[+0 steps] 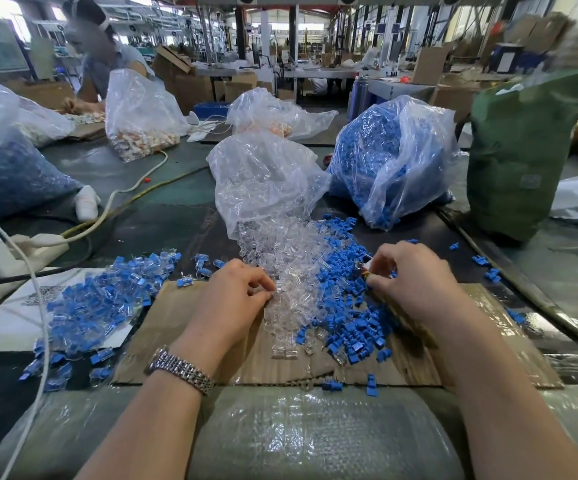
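A heap of clear plastic pieces (291, 271) spills from a clear bag (263, 178) onto a cardboard sheet (162, 334). Loose blue plastic pieces (353, 327) lie to its right. My left hand (235, 299), with a metal watch on the wrist, reaches into the clear heap, fingers curled and pinching a clear piece. My right hand (412, 275) sits at the blue heap's far edge, fingertips pinching a small part with a white and red tip. A pile of joined blue-and-clear pieces (90, 306) lies at the left.
A bag of blue pieces (395, 157) stands behind the right heap, a green sack (516, 150) further right. Another person (107, 60) works at the far left beside bags (138, 116). White cables (114, 202) and a power strip (38, 245) lie left. Bubble wrap (315, 434) covers the near edge.
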The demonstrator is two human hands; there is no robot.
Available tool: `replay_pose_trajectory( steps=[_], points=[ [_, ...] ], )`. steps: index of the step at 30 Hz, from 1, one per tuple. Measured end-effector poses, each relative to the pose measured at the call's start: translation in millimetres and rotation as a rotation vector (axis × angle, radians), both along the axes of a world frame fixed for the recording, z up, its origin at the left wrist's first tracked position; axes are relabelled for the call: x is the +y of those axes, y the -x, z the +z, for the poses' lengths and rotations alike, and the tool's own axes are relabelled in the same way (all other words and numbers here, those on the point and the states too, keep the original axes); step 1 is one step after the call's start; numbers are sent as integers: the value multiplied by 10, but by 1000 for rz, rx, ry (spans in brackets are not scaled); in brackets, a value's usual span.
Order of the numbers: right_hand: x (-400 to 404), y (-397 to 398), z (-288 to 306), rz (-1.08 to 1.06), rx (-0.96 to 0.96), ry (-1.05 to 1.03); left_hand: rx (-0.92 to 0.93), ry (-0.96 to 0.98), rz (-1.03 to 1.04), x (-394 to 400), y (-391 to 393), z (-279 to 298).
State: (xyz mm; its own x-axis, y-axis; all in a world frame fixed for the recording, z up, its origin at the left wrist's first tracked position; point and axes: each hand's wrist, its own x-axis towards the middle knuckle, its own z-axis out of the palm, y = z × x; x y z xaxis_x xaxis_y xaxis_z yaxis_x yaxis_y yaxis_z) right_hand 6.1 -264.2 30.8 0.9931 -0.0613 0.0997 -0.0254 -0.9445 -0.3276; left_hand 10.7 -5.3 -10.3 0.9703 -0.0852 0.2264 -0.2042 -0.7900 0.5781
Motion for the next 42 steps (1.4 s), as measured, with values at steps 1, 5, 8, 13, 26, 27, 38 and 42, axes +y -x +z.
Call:
replay_pose_trajectory(
  steps=[1, 5, 8, 13, 26, 27, 38, 42],
  points=[
    [20, 11, 3, 62, 1, -22, -9, -5, -6, 3, 5, 2],
    [106, 33, -37, 234, 58, 51, -39, 17, 14, 12, 29, 12],
    [126, 16, -64, 274, 37, 123, -56, 152, 64, 11, 29, 38],
    [91, 7, -111, 293, -10, 34, 205, 720, -72, 4, 42, 104],
    [257, 49, -49, 420, -126, -983, 486, 1210, -357, -16, 13, 111],
    [267, 55, -42, 418, -125, -1027, 486, 1207, -362, -26, 18, 117],
    [441, 137, -36, 509, -118, -904, 480, 1176, -371, -108, 100, 188],
    [468, 162, -27, 500, -150, -810, 466, 1168, -389, -96, 108, 189]
  ],
)
